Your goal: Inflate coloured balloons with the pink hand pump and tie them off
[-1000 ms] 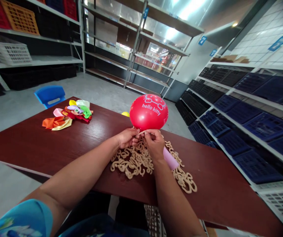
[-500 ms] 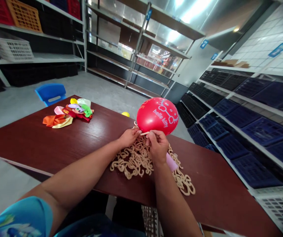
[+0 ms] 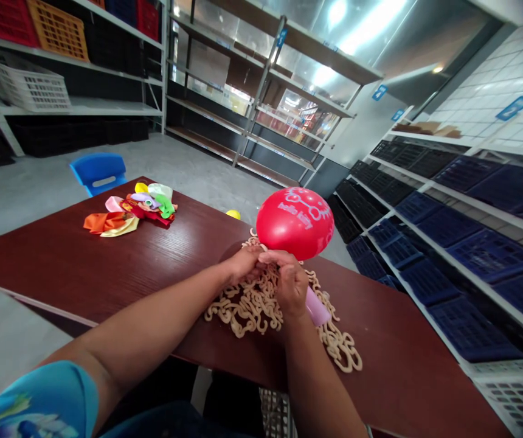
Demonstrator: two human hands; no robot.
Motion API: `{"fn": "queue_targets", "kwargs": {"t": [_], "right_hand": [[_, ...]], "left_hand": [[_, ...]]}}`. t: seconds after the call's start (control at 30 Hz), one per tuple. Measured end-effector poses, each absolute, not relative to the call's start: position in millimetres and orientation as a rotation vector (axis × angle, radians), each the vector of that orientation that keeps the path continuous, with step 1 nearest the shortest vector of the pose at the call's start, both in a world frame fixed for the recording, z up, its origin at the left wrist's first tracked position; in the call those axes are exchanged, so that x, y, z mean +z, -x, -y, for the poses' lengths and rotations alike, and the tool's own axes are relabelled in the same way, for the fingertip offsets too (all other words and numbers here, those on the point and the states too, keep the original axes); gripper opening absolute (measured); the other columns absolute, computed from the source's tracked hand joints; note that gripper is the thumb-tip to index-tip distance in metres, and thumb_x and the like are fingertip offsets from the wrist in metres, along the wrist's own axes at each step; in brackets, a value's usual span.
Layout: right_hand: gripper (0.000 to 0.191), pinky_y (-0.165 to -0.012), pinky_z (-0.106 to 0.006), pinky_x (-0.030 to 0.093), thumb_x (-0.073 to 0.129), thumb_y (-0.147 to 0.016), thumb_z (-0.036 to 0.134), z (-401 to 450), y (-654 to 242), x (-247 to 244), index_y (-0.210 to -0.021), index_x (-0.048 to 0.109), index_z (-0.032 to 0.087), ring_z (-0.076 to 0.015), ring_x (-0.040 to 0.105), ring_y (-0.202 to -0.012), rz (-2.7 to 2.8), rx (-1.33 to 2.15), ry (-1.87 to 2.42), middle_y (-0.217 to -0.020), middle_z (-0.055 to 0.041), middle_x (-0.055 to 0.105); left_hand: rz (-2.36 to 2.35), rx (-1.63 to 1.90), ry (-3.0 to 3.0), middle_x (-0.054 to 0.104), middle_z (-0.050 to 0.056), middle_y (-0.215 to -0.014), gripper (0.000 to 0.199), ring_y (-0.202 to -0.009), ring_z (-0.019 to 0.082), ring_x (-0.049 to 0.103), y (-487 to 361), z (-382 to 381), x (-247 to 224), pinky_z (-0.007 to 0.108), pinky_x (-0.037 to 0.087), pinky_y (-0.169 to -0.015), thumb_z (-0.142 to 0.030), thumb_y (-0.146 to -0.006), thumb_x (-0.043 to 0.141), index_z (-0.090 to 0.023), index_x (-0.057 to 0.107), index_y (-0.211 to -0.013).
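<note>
Left hand (image 3: 245, 266) holds red balloon (image 3: 291, 234); print (image 3: 295, 215) blurred: "hello kitty".

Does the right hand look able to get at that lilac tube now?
Probably yes: the lilac tube shows just past the right hand's wrist, its near end uncovered. The hand is by the red balloon, so might need drawing back.

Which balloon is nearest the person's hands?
The inflated, printed red balloon, at the left hand and right hand; the limp balloons lie heaped farther off.
</note>
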State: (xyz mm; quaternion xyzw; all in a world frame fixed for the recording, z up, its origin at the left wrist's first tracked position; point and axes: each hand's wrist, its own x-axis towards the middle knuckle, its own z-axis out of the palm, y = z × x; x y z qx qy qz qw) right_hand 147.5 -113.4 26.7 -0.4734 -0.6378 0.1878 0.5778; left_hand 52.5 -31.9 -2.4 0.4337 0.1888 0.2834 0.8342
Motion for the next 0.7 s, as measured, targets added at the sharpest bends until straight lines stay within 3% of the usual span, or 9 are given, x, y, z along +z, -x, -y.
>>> {"fn": "queue_targets", "kwargs": {"t": [0.13,0.23,0.4,0.53,0.7], "right_hand": [[0.032,-0.058,-0.027,0.045,0.038,-0.085,0.044,101.8,-153.3,19.7,-0.073,0.056,0.02,-0.0127,0.052,-0.057,1.217,0.333,1.279,-0.065,-0.0002,0.056],[0.026,-0.05,-0.024,0.043,0.05,-0.078,0.044,85.3,-156.4,4.2,-0.074,0.054,0.019,-0.0108,0.049,-0.051,1.057,0.536,1.364,-0.065,0.0014,0.058],[0.029,-0.057,-0.026,0.049,0.056,-0.073,0.045,72.3,-152.0,-13.3,-0.089,0.058,0.021,-0.0144,0.058,-0.068,0.862,1.006,1.173,-0.081,0.0,0.064],[0.031,-0.068,-0.027,0.05,0.054,-0.076,0.046,74.1,-146.7,-11.5,-0.095,0.059,0.022,-0.0164,0.059,-0.086,0.781,1.149,0.976,-0.098,-0.0012,0.064],[0.044,-0.066,-0.029,0.052,0.047,-0.077,0.057,77.4,-145.8,-6.2,-0.098,0.06,0.021,-0.0191,0.059,-0.09,0.807,1.394,0.89,-0.101,-0.0044,0.063]], "left_hand": [[-0.296,0.557,-0.719,0.017,-0.009,-0.048,0.014,-0.034,0.002,0.011,-42.4,22.0,5.2,0.015,0.006,-0.034,-0.02,-0.075,0.047,-0.017,0.039,-0.064],[-0.221,0.508,-0.625,0.016,-0.009,-0.05,0.017,-0.034,0.002,0.012,-38.8,18.4,9.0,0.014,0.007,-0.033,-0.019,-0.076,0.046,-0.016,0.037,-0.063],[-0.158,0.364,-0.536,0.016,-0.008,-0.051,0.02,-0.034,0.002,0.015,-38.5,20.5,12.2,0.013,0.009,-0.032,-0.015,-0.075,0.046,-0.016,0.033,-0.06],[-0.104,0.293,-0.43,0.018,-0.008,-0.051,0.019,-0.033,0.002,0.017,-35.3,23.7,16.6,0.013,0.011,-0.031,-0.015,-0.076,0.046,-0.016,0.033,-0.062],[-0.085,0.199,-0.361,0.02,-0.008,-0.05,0.016,-0.032,0.002,0.018,-31.4,27.8,23.6,0.011,0.012,-0.029,-0.014,-0.078,0.044,-0.015,0.036,-0.064]]}}
